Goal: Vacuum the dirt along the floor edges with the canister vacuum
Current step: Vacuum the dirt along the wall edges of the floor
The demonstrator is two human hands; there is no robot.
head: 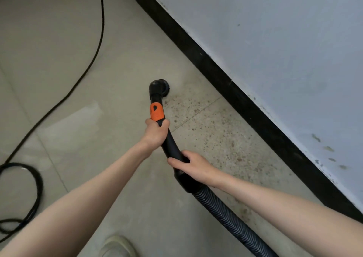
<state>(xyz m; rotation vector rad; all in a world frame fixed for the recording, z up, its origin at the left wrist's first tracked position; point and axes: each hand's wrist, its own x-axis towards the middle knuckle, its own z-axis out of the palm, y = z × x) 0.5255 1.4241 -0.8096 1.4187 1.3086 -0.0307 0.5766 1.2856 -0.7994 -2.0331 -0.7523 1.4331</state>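
A black vacuum wand with an orange collar (156, 111) ends in a round brush nozzle (160, 86) resting on the beige tile floor. My left hand (155, 132) grips the wand just below the orange collar. My right hand (193, 165) grips the curved black handle lower down, where the ribbed hose (231, 219) begins. Brown dirt specks (212, 131) are scattered over the tiles between the nozzle and the black baseboard (231, 85). The nozzle sits at the left edge of the dirt patch, a short way from the baseboard. The canister is out of view.
A black power cord (86, 70) runs across the floor on the left and coils at the left edge (29, 193). A pale wall (275, 50) rises above the baseboard. My light shoe (117, 247) shows at the bottom.
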